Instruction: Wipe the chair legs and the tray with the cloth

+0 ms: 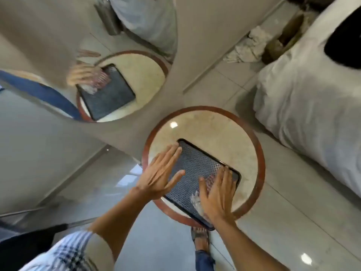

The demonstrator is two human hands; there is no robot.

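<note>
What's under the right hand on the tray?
A crumpled cloth shows beneath the right hand, pressed flat onto the tray. The palm covers most of it, so its full extent is hidden.

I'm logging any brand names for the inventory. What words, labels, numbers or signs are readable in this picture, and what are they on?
None: no readable text anywhere in the head view.
Dark rectangular tray with a patterned mat surface: only a woven pattern, no label.
Round marble-topped table with a red-brown rim: no markings.
Crumpled cloth under the right hand: red stripes, blurred, no lettering.
Checked shirt sleeve: pattern only.
</note>
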